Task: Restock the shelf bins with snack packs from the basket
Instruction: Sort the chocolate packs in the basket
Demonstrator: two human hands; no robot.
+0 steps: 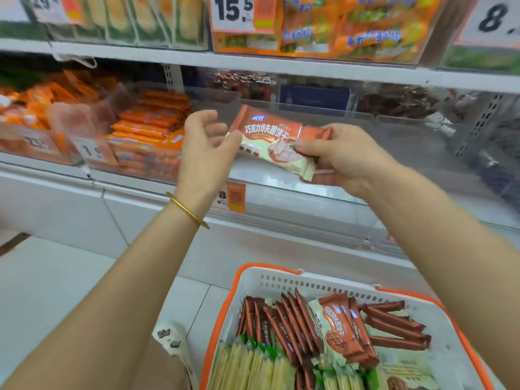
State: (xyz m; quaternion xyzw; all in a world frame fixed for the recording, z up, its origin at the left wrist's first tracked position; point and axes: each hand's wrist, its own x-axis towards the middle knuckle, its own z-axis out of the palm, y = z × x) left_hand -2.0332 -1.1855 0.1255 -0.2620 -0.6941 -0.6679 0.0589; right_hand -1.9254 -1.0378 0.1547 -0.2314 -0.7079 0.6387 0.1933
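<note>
Right hand: the right hand (342, 159) grips the right end of a snack pack (270, 139), thumb on its front and fingers curled behind it.
Left hand: the left hand (204, 153) is relaxed with its fingers loosely spread; its thumb tip sits at the pack's left corner, and I cannot tell whether it pinches there. A gold bangle (187, 211) circles the wrist.
Snack pack: brown and cream wrapper with white lettering, held level in the air between the hands. It is in front of the clear bin (394, 142) on the middle shelf and well above the basket. Brown wrapper edges show beside the right fingers; I cannot tell whether they belong to a second pack.
Basket: a white basket with an orange rim (270, 270) is near and low on the right. It holds brown packs (295, 325) standing on edge and pale packs with green tops (253, 367) in a row to their left.
Left bin: orange sausage sticks (149, 128) are stacked in it, to the left of the left hand.
Top shelf: orange bags (351, 26) sit beside a price sign reading 15.5 (233, 9).
Shelf edge: an orange price tag (235, 197) hangs below the hands.
</note>
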